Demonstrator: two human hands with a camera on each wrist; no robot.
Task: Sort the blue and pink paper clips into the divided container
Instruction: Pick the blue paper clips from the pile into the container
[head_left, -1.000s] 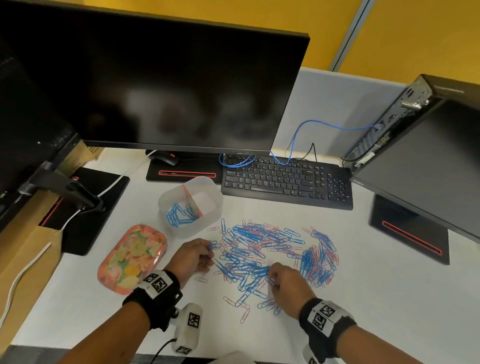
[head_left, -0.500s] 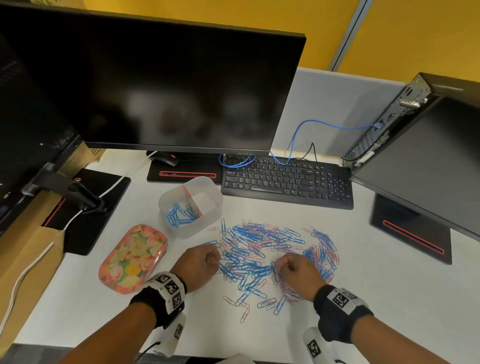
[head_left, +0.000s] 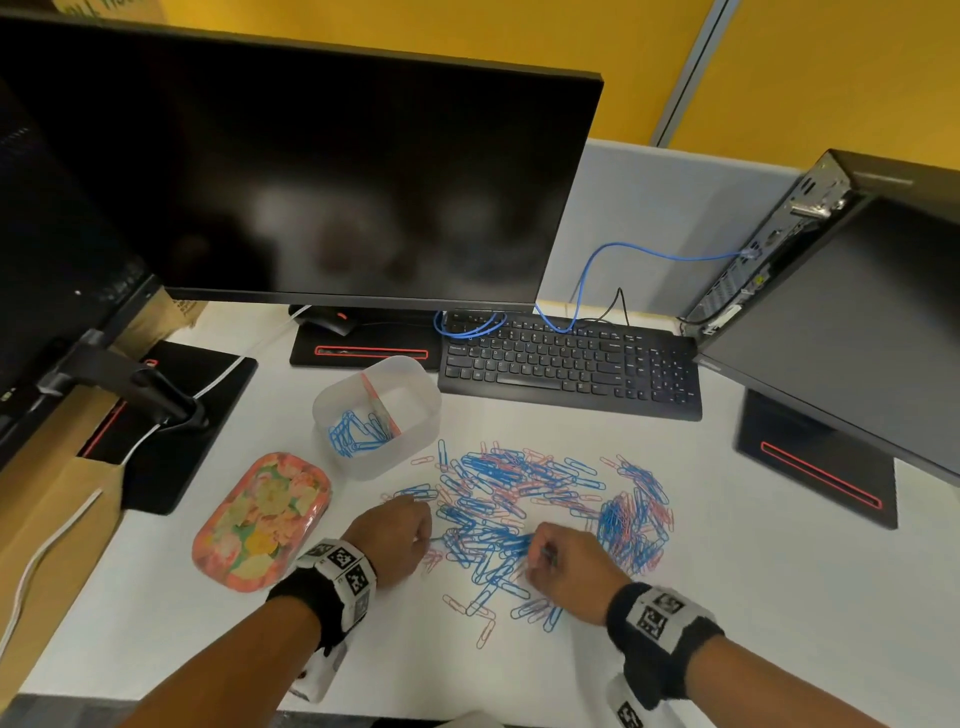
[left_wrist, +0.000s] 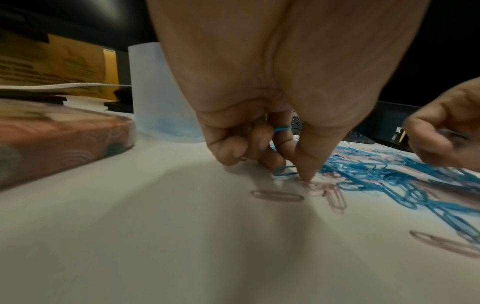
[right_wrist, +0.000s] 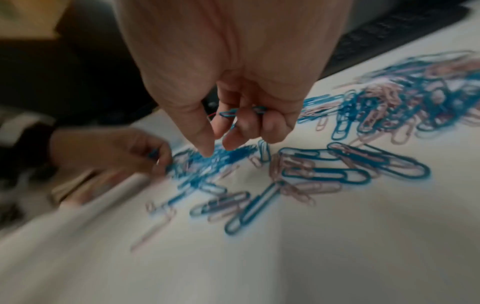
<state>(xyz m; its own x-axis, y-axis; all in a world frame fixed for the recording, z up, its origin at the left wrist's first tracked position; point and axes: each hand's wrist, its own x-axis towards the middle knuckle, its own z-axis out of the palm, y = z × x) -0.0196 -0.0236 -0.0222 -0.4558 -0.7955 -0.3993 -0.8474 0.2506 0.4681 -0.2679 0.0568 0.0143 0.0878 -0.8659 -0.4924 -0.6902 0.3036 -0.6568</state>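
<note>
Hands nearer, perhaps, on white desk

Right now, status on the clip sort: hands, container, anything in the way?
Left hand and right hand each hold blue clips. Divided container holds blue only. Mixed pile remains. Nothing blocking.

Even overhead light falls across the white desk in the head view, which is bright and mostly sharp, though its wide lens bends the monitor edges outward. The dark screen carries a hazy pale reflection. The left wrist view is dimmer, with a soft shadow pooled beneath the left hand and the foreground paper clips out of focus. The right wrist view is heaviest in motion blur, smearing the paper clip pile and the frame's left edge.
</note>
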